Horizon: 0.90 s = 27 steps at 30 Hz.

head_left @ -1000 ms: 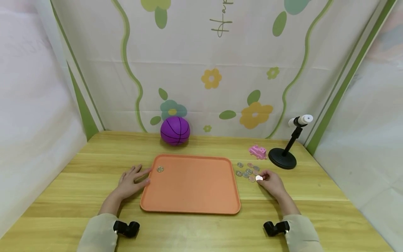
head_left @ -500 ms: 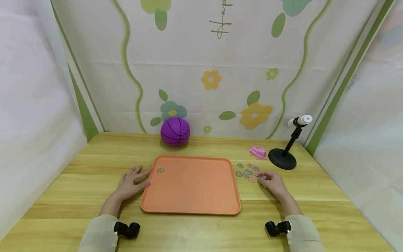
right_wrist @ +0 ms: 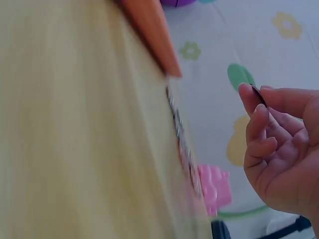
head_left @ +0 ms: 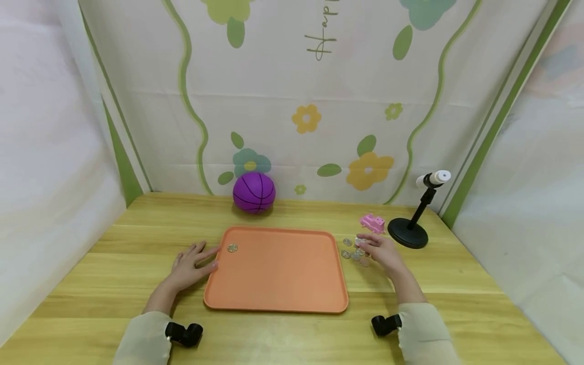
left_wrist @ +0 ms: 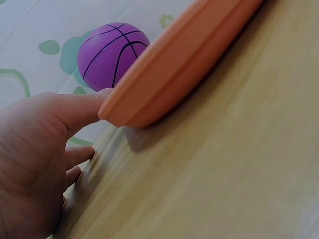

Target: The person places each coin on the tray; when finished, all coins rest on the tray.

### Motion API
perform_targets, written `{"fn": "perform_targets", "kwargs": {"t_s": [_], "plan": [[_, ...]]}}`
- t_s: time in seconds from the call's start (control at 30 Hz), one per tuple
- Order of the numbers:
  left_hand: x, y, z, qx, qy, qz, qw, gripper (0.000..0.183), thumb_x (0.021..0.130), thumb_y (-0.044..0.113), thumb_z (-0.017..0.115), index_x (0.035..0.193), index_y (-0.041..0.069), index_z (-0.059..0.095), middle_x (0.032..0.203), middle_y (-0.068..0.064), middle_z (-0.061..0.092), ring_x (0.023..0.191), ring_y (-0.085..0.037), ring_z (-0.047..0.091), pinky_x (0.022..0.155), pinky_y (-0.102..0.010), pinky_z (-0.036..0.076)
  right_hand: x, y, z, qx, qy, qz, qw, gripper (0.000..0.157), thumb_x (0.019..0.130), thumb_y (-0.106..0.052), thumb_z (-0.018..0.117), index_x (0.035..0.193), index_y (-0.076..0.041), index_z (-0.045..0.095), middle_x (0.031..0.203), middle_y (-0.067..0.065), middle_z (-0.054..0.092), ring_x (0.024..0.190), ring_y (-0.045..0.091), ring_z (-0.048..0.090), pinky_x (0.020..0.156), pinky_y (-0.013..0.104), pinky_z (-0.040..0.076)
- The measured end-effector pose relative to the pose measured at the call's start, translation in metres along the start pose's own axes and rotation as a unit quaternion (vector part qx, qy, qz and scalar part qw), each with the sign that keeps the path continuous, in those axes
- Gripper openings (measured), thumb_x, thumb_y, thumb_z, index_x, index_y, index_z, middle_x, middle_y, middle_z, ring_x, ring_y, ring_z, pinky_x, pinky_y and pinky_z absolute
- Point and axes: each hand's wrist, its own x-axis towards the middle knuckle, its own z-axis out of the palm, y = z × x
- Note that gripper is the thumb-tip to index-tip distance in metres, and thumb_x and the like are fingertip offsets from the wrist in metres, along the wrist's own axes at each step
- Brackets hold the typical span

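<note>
Both arms wear loose long sleeves of pale beige cloth, the left sleeve (head_left: 141, 338) and the right sleeve (head_left: 426, 332) ending at the wrists. A small black camera is strapped on the inner side of each wrist: the left wrist camera (head_left: 184, 333) and the right wrist camera (head_left: 386, 324), both rounded, matt and dark. The left hand (head_left: 189, 265) and right hand (head_left: 382, 252) are bare, without rings or gloves

Tray (head_left: 283, 274) bed open except one coin (head_left: 232, 247) at its far-left corner. Right of it — loose coins (head_left: 352, 249), pink toy (head_left: 372, 222), black stand (head_left: 412, 230) crowd the table (head_left: 456, 284).
</note>
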Motion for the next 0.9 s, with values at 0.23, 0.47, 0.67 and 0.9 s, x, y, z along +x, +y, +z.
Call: {"fn": "perform_targets", "kwargs": {"t_s": [0.23,0.47,0.67,0.9], "plan": [[0.0,0.0,0.003,0.002,0.001,0.007,1.0,0.051,0.085,0.035,0.053,0.128,0.009,0.044,0.135,-0.028,0.019,0.122,-0.045,0.006,0.091,-0.06,-0.002,0.011,-0.03,0.034,0.083,-0.029,-0.011,0.996,0.036,0.087,-0.007,0.05,0.121,0.005,0.046,0.089,0.008,0.062,0.065,0.015,0.05,0.051,0.021,0.036],[-0.001,-0.002,0.001,0.001,0.007,0.0,1.0,0.051,0.084,0.034,0.054,0.128,0.01,0.045,0.135,-0.027,0.019,0.123,-0.044,0.006,0.092,-0.059,-0.003,0.025,-0.055,0.085,0.102,-0.061,-0.01,0.993,0.033,0.086,-0.006,0.052,0.117,0.001,0.052,0.09,0.009,0.064,0.062,0.014,0.051,0.051,0.022,0.036],[-0.001,-0.001,0.002,-0.001,0.002,0.002,1.0,0.051,0.084,0.035,0.053,0.128,0.009,0.044,0.135,-0.027,0.019,0.123,-0.044,0.006,0.092,-0.059,-0.003,0.033,-0.066,0.13,0.124,-0.097,0.003,0.988,0.031,0.084,-0.008,0.056,0.114,-0.001,0.055,0.091,0.01,0.064,0.058,0.013,0.053,0.051,0.023,0.035],[0.0,-0.001,0.001,0.002,0.004,-0.004,1.0,0.051,0.084,0.035,0.053,0.128,0.01,0.045,0.135,-0.026,0.019,0.123,-0.043,0.006,0.092,-0.058,-0.003,0.04,-0.077,0.174,0.158,-0.134,0.038,0.978,0.036,0.083,-0.01,0.058,0.117,0.0,0.053,0.093,0.008,0.064,0.056,0.011,0.052,0.05,0.02,0.035]]}}
